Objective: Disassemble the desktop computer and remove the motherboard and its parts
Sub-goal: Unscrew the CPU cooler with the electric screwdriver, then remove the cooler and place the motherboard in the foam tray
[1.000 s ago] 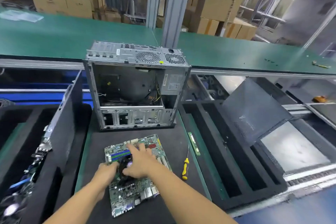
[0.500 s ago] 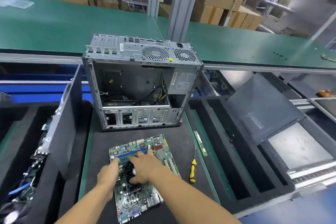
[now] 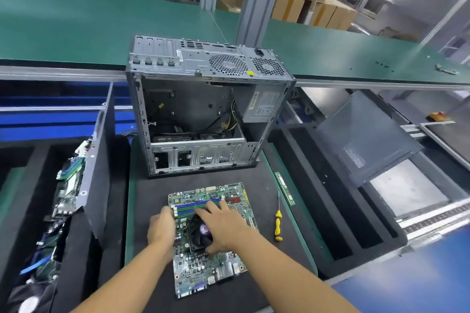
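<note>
On the black mat (image 3: 256, 185) in front of the gutted case (image 3: 203, 109), the motherboard (image 3: 203, 269) lies flat. My left hand (image 3: 161, 229) braces its left edge, can't tell the grip. My right hand (image 3: 223, 229) wraps the CPU cooler (image 3: 199, 234). Next, I reckon: unlatch it and lift straight up. The screwdriver (image 3: 278, 226) sits well clear on the right.

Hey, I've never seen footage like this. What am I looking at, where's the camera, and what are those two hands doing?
There is no machine: a person works with bare hands, filmed by one camera worn on the head, looking down. On the black mat lies a motherboard, in front of the opened computer case. The left hand rests at the board's left edge; the right hand lies over the black cooler fan, though whether it grips is unclear. A yellow screwdriver and a memory stick lie to the right.
</note>
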`<state>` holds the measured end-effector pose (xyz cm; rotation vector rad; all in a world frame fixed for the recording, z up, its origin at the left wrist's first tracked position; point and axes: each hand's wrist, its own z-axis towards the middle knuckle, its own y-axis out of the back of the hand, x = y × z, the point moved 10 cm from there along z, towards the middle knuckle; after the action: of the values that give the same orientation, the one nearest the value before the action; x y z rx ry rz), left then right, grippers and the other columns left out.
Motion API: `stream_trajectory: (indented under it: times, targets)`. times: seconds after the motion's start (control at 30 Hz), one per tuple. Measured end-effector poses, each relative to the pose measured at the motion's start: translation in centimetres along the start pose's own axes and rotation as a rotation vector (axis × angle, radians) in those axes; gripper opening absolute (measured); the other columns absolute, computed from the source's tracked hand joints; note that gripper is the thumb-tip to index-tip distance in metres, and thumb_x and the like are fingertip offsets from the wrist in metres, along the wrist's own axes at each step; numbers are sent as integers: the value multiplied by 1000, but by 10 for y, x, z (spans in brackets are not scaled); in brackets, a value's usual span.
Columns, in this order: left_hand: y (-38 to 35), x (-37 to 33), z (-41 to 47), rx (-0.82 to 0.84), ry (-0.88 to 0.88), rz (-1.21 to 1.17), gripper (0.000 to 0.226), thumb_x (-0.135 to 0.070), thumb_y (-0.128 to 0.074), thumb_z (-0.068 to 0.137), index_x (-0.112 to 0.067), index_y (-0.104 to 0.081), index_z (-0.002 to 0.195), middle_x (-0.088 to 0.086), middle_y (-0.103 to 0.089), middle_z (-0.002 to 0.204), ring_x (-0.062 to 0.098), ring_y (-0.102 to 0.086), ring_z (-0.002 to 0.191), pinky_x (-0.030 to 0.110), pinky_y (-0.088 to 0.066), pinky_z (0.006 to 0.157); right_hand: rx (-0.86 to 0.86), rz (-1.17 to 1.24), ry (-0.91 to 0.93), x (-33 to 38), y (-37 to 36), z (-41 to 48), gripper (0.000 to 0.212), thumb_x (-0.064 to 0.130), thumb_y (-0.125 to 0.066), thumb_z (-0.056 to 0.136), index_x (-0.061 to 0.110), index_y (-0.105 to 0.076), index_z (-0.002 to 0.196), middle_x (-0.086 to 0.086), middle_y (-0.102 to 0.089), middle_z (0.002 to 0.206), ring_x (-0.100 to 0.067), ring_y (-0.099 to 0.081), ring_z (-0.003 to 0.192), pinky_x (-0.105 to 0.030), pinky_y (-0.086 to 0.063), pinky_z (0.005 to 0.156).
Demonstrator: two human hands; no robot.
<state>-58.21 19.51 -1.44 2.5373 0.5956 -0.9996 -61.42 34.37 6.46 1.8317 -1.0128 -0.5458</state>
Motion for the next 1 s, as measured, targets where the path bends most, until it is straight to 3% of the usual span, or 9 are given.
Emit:
stream_trajectory:
  times: [0.1,0.2,0.33,0.4,0.5,0.6,0.7,0.9,1.0]
  targets:
    - [3,2,4,6,-13,45,43,-31,-38,88,-2,-51,117,11,-50,88,26,-44,76,41,-40,75,-40,13,20,1,-1,1,103,42,-83,71,19,-25,152,-8,-34,145,-38,-31,133,-54,-33,110]
    - [8,2,4,-15,-46,159,36,-28,-40,95,1,-53,110,23,-59,111,34,-54,90,42,-42,80,-28,99,66,-2,5,2,101,42,-83,69,17,-28,150,-8,-36,138,-33,-36,127,-52,-46,101]
    - [25,-11,1,-120,-171,308,31,-24,-44,93,0,-54,77,30,-62,112,45,-59,100,42,-47,78,-72,278,51,-24,23,3,96,49,-77,68,20,-31,147,-5,-39,130,-28,-35,124,-46,-46,99]
    - [26,-21,0,-110,-243,281,27,-24,-45,94,-1,-59,93,25,-62,108,41,-59,95,43,-47,79,-96,456,15,-41,31,1,90,51,-74,67,25,-37,145,-2,-45,127,-24,-41,122,-39,-43,101]
    - [11,-37,-4,52,-298,63,16,-23,-48,98,-16,-62,99,5,-63,99,21,-59,87,36,-43,76,-94,923,-139,-73,30,-13,74,60,-71,65,37,-53,133,10,-60,122,-10,-60,108,-20,-46,88]
    - [-7,-49,-13,209,-284,-87,16,-15,-50,98,-11,-65,95,9,-66,94,21,-61,76,35,-46,64,-64,1437,-215,-84,17,-25,42,56,-69,70,31,-69,103,6,-72,100,-11,-68,85,-26,-52,75]
    - [-31,-58,-32,344,-270,-103,18,-15,-46,100,-8,-62,104,12,-71,92,23,-66,72,34,-48,59,-68,1791,-224,-91,13,-33,34,43,-67,79,16,-69,99,-2,-74,89,-17,-69,78,-31,-55,73]
    - [-92,-64,-77,674,-214,-110,32,-37,-49,100,-16,-63,119,8,-72,115,28,-66,101,47,-50,87,-100,1938,-242,-116,10,-63,52,38,-67,74,7,-67,116,-19,-66,118,-32,-60,109,-52,-41,110]
    - [-123,-65,-105,830,-246,-98,53,-60,-60,83,-30,-63,127,-8,-56,134,22,-53,120,52,-45,101,-129,1904,-173,-127,9,-79,56,31,-64,76,3,-60,124,-21,-61,120,-33,-57,107,-53,-35,110]
